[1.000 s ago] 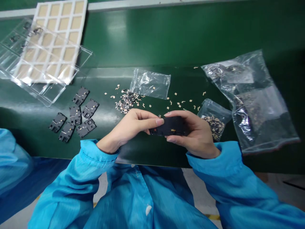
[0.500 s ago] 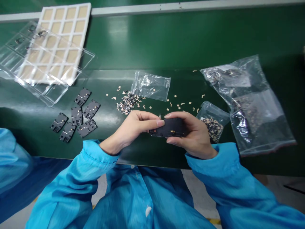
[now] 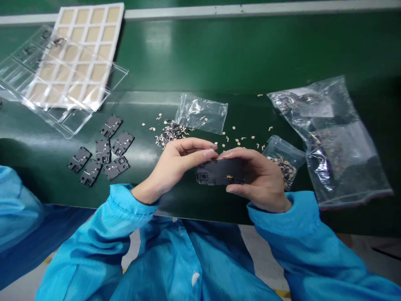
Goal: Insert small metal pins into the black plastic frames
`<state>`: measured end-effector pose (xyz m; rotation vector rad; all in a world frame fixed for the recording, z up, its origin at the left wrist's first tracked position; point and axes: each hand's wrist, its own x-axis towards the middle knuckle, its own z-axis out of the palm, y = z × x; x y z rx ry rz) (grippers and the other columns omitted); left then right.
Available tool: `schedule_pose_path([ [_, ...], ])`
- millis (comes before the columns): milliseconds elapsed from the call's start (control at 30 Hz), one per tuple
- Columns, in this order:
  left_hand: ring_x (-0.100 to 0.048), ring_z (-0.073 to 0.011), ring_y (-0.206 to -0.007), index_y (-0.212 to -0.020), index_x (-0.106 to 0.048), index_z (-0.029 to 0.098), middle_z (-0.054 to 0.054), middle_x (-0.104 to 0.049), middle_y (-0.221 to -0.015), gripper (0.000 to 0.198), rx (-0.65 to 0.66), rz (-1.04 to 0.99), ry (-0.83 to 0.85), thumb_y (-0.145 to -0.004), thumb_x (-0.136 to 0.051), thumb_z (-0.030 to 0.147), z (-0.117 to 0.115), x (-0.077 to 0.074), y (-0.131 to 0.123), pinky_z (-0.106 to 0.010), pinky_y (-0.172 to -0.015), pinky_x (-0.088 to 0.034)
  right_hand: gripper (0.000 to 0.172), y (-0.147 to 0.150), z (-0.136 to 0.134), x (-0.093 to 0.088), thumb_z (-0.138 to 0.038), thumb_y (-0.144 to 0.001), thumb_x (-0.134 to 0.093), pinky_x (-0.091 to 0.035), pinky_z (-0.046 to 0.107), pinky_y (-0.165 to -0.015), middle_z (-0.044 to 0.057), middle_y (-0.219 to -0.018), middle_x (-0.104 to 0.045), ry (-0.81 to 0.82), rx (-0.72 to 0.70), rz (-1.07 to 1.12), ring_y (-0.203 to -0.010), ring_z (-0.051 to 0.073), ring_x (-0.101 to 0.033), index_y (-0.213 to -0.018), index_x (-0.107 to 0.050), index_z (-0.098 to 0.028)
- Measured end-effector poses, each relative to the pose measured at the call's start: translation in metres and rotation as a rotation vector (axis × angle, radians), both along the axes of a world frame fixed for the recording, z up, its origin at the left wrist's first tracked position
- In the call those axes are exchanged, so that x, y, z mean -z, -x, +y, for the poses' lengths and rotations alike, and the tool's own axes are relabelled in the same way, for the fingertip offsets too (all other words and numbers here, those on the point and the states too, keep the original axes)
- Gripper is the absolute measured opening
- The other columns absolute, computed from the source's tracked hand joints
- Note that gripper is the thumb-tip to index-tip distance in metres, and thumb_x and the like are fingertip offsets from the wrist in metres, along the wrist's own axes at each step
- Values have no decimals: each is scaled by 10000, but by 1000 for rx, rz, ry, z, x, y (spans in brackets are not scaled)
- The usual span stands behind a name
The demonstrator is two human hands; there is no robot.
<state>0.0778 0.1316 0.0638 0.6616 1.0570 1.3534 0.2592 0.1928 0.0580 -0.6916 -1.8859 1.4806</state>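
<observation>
Black module [image 3: 216, 172], one, in hand.
Right end gripped between thumb and fingers of right hand [image 3: 265, 179], over green table [image 3: 194, 200]; left hand [image 3: 178, 163] pinches small metallic piece [image 3: 214, 146] near upper edge.

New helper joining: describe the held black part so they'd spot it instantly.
Over the green bench, find the right hand. The flat black part is in its grasp. Unlike six similar parts lying on the left, this one is held up.
</observation>
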Motion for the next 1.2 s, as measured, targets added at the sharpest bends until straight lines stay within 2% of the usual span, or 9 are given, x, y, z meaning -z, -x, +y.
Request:
schedule_pose_path([
  [100,-686,-122,-722,-814,-755,168,-25,-749,-799,144,-48,244,-148,-745,-777,293,-2,-2,1,-213,-660,-541,434,1,1,-2,-539,-686,-792,-590,273,-713,41,-917,-706,91,-24,21,-826,179,-688,-968,-658,-238],
  [167,-689,-123,-754,-840,-756,170,-37,-752,-836,72,-70,483,-336,-808,-721,223,-5,-5,2,-217,-677,-547,437,1,1,-3,-549,-674,-796,-584,258,-704,30,-891,-698,144,-18,35,-806,166,-681,-962,-663,-248],
  [300,-684,-110,-809,-958,-724,154,-61,-741,-909,136,-78,924,-676,-889,-611,125,-12,-8,5,-208,-696,-538,458,1,2,-4,-583,-654,-792,-567,246,-670,19,-860,-674,199,-8,41,-766,154,-655,-952,-671,-258],
  [467,-677,-134,-777,-989,-669,115,-84,-738,-892,129,-74,1285,-909,-910,-568,110,-15,-8,6,-255,-680,-509,453,-1,3,-5,-588,-637,-799,-538,239,-651,11,-851,-665,229,-35,51,-742,147,-629,-932,-686,-264],
  [733,-684,-174,-759,-996,-653,52,-128,-737,-870,243,25,1460,-1066,-972,-424,129,-18,-17,7,-297,-644,-537,438,-2,3,-5,-575,-627,-812,-510,213,-638,-9,-826,-652,297,-62,82,-713,120,-600,-928,-701,-276],
  [1200,-687,-184,-790,-982,-683,37,-126,-729,-891,220,78,1696,-1135,-926,-477,90,-27,-26,4,-323,-701,-595,508,-3,3,-6,-630,-602,-799,-513,238,-608,11,-791,-647,262,-64,24,-683,132,-597,-897,-669,-237],
])
